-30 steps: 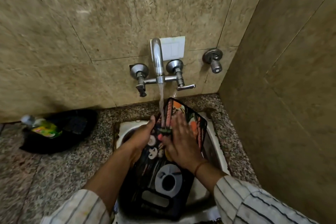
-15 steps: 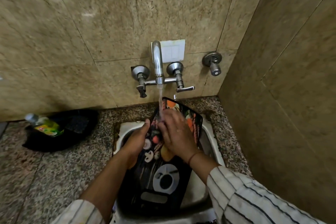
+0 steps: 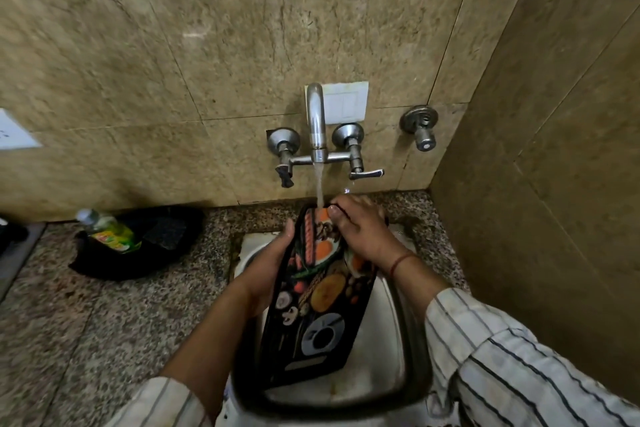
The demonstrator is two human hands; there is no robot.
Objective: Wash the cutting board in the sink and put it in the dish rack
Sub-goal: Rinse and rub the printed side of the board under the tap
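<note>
A: What's different from a second ago?

B: The right hand (image 3: 363,232) has slid up the cutting board (image 3: 318,291). A second ago it lay flat on the middle of the printed face; now it sits at the far top edge, fingers curled over the rim, right beside where the water (image 3: 319,184) lands. The board also looks tipped up more steeply than before.

A: And the other hand?

B: The left hand (image 3: 273,263) is closed on the board's left edge, thumb on the front, the other fingers hidden behind. It has kept that hold throughout.

A: What does that mean for the job?

B: I'd say it's mid-rinse: the rubbing has worked its way to the top, so the face is likely nearly done. No dish rack is in view.

A: Where's the board exactly?

B: Standing tilted in the sink (image 3: 391,322), lower end down in the basin, top end under the tap (image 3: 316,121).

A: Materials?

B: The board is a thin, flat, rounded rectangle, glossy black with printed vegetables and mushrooms and a slot handle at the lower end. Wet, it probably handles slippery. The sink is dull steel, the worktop (image 3: 114,315) speckled granite, the wall (image 3: 207,45) polished beige stone. A green bottle (image 3: 109,229) lies on a black cloth (image 3: 166,236) to the left.
</note>
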